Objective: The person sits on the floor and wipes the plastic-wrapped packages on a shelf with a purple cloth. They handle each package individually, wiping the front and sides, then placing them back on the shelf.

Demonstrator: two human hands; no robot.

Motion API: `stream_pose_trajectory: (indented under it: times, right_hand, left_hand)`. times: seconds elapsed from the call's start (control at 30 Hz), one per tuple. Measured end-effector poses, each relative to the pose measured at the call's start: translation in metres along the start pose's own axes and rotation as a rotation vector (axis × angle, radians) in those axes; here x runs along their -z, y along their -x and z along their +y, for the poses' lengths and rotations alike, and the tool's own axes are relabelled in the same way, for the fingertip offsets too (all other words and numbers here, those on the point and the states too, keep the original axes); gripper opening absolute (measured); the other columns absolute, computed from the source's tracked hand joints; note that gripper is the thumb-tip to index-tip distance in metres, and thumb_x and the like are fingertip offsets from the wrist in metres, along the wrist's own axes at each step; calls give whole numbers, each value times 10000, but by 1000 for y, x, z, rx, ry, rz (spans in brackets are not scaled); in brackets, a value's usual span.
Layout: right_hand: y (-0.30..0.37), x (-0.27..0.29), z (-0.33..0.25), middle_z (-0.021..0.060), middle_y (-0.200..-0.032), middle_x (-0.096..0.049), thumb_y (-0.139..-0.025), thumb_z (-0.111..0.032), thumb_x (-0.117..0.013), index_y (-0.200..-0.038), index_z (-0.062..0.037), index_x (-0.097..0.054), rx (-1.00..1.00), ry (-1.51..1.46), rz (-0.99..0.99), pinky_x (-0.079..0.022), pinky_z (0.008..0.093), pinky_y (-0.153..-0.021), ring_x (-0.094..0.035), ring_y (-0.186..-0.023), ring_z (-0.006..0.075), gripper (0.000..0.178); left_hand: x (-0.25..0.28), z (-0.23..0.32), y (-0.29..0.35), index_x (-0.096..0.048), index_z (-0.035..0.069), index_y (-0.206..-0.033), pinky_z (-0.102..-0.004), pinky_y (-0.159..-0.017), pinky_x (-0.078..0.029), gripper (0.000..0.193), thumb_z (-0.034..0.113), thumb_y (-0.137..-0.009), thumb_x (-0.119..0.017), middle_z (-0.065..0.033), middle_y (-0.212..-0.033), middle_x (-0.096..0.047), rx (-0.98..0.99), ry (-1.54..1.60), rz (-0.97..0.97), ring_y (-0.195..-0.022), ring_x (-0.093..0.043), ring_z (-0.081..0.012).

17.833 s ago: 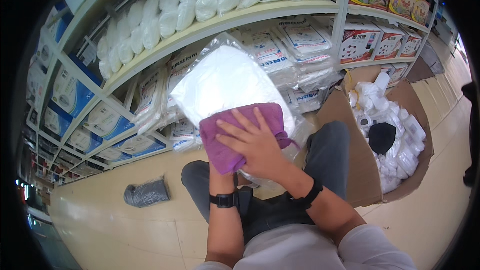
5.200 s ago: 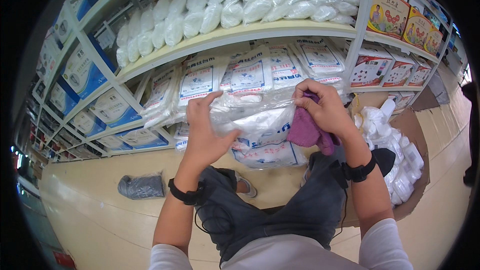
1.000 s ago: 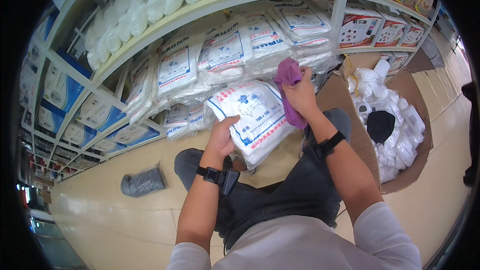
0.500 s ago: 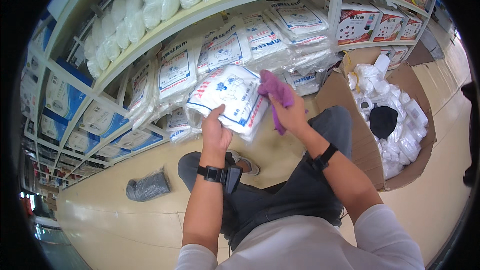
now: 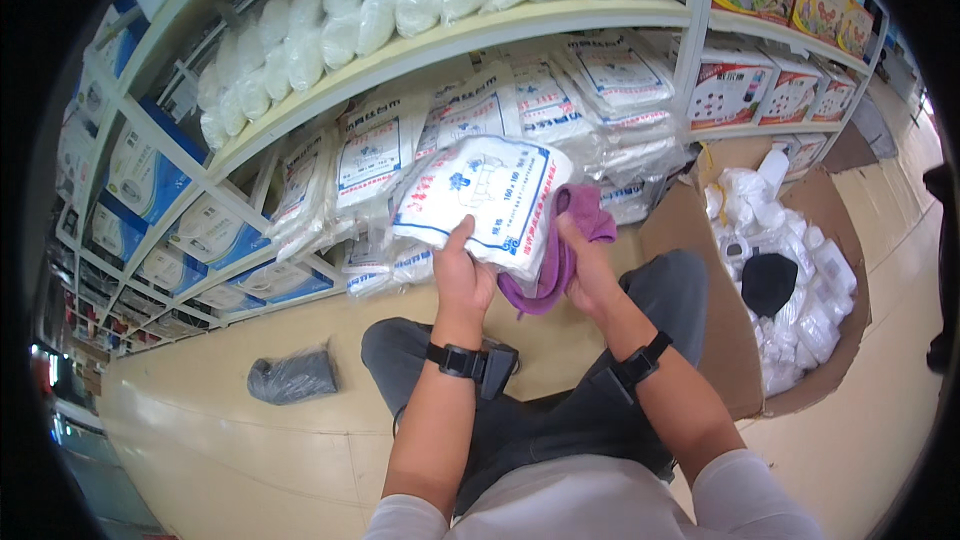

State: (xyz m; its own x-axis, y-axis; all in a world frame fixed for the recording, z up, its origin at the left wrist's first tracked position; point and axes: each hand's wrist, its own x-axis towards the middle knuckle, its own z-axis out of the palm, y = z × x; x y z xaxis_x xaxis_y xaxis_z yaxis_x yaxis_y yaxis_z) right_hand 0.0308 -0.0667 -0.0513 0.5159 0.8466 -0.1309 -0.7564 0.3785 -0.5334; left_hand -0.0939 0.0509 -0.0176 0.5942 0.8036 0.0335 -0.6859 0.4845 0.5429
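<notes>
A flat white plastic packet [image 5: 480, 195] with blue and red print is tilted up in front of me. My left hand [image 5: 463, 275] grips its near left edge, thumb on top and fingers hidden underneath. My right hand [image 5: 590, 265] is closed on a purple cloth [image 5: 545, 275], which is bunched against the packet's right edge and hangs a little below it. Whether the right fingers also bear on the packet itself is hidden by the cloth. Just beyond, similar printed packets [image 5: 375, 145] lie in stacks on the low shelf.
Clear bags of white items [image 5: 420, 5] line the shelf above. To the right stands an open cardboard box [image 5: 690, 270] of white plastic pieces, a black item [image 5: 770, 283] on top. Printed cartons [image 5: 735, 90] sit on the right shelves. A dark wrapped bundle [image 5: 293, 377] lies on the floor.
The packet has turned and lies flatter, its printed face more toward me. My right hand has brought the purple cloth from above the packet down along its right edge. My view has shifted slightly.
</notes>
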Motion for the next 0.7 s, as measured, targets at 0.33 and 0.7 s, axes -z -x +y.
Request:
stream_pose_trajectory:
  times: [0.33,0.7]
  right_hand:
    - [-2,-4,-33,117,-1318,-613,-790,-25,-840,-1382,4,-495,198,578,-39,-511,389,-1032,-620,-1178,232,685]
    - [-7,20,-69,143,-1384,-601,-986,-253,-635,-1387,5,-517,114,-14,-83,-415,433,-1132,-576,-1267,282,491]
  left_hand:
    - [-1,24,1,-365,-6,-1493,-470,-1122,-442,558,-41,-964,-540,-181,-1465,-500,28,90,-23,-1336,-516,-327]
    - [24,31,25,-398,12,-1472,-455,-1114,-448,641,-147,-876,-572,-154,-1429,-536,211,-162,-182,-1313,-537,-321]
